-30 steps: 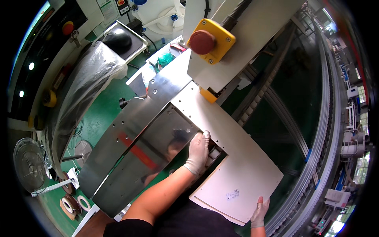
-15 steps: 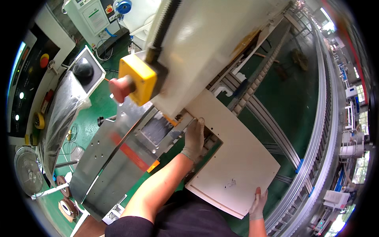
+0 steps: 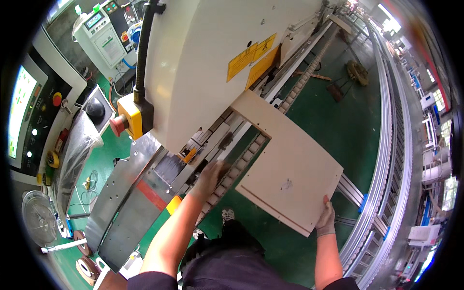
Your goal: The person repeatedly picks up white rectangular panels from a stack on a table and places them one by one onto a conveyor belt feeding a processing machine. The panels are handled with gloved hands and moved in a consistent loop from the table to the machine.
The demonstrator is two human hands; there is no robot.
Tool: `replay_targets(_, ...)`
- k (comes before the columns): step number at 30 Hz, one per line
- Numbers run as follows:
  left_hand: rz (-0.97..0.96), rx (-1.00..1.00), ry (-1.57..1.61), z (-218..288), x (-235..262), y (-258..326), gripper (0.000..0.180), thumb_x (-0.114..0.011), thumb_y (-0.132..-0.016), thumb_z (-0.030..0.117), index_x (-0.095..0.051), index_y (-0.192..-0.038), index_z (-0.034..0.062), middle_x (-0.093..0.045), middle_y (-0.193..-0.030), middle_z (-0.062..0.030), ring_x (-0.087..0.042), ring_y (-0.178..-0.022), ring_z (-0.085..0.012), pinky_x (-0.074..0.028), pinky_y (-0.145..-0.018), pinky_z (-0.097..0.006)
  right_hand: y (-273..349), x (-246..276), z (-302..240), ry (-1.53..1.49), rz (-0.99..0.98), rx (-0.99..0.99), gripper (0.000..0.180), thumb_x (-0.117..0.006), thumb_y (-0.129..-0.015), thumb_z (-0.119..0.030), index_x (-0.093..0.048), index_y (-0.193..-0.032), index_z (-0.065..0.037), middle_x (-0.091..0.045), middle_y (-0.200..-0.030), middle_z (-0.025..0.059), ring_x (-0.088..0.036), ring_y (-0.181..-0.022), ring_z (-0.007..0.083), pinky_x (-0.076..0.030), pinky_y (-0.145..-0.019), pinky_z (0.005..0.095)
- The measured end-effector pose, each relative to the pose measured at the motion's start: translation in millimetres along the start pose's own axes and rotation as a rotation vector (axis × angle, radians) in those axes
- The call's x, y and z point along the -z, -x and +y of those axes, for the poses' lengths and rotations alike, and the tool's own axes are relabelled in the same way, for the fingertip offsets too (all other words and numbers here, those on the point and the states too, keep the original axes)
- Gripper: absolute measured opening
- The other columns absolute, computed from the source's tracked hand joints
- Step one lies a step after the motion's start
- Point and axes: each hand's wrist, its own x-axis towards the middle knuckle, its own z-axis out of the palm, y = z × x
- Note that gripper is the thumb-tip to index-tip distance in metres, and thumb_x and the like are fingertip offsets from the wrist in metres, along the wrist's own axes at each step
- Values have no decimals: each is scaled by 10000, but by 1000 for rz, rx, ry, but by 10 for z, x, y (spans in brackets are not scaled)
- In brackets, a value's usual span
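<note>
A cream, L-shaped flat panel [image 3: 292,166] with a cut-out corner, a few small holes and a dark smudge extends from the machine's side to my right. My right hand [image 3: 326,216], in a pale glove, grips its near right edge with the thumb on top; the fingers beneath are hidden. My left hand [image 3: 209,178], gloved too, is apart from the panel, over the machine's rail and the chain track [image 3: 237,169]. Its fingers look stretched forward and somewhat blurred, with nothing seen in them.
The large cream machine housing [image 3: 203,63] rises ahead, with a yellow box and red stop button [image 3: 118,125] on its left. A control panel [image 3: 36,113] and a fan [image 3: 39,218] stand far left. Metal roller rails [image 3: 386,159] curve along the right.
My left hand has come off the panel's inner edge and moved left to the rail. The panel's near edge sits farther from my body, my right hand still on it. The view has shifted.
</note>
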Motion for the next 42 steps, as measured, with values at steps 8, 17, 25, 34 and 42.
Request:
replay_targets(8, 189, 320, -798, 123, 382, 2271, 539, -723, -886, 394, -647, -1292, 50, -720, -1104, -184, -700, -1056, -355, -547, -943, -410, -379, -20, -300, 305, 14, 250, 485, -596, -1021, -220, -513, -1446, -1, -625, -1370, 139, -620, -1247, 277, -496, -1078, 425)
replay_targets(17, 432, 78, -1355, -309, 382, 2868, 692, -795, -818, 503, -614, -1301, 43, -709, -1074, -112, -705, -967, -284, -550, -828, -411, -323, -230, -193, 381, 266, 250, 276, -594, -988, -302, -580, -1233, -177, -654, -1016, 13, -650, -774, 168, -495, -585, 282)
replay_targets(25, 596, -79, -1021, -292, 402, 3312, 531, -755, -857, 410, -667, -1247, 60, -735, -1075, -135, -710, -984, -333, -555, -893, -445, 512, -804, 1438, 678, -237, -230, 377, -619, -991, -305, -587, -1323, -129, -697, -1106, 88, -698, -946, 250, -608, -804, 425)
replay_targets(34, 1101, 284, -958, -2602, 90, 6859, 685, -678, -890, 432, -557, -1450, 57, -433, -1571, -214, -328, -1490, -433, -203, -1253, -564, 2282, -539, 3058, 1861, -1270, -136, 742, -710, -930, -474, -552, -1444, 37, -667, -1356, 243, -638, -1285, 341, -488, -1092, 393)
replay_targets(42, 2422, 909, 136, -4162, -389, 9745, 515, -725, -922, 298, -607, -1260, -72, -658, -1219, -226, -646, -1119, -377, -529, -988, -448, 2140, 1038, 2940, 1951, -794, -601, 382, -784, -919, -265, -707, -1126, 46, -677, -817, 61, -593, -631, 175, -461, -565, 312)
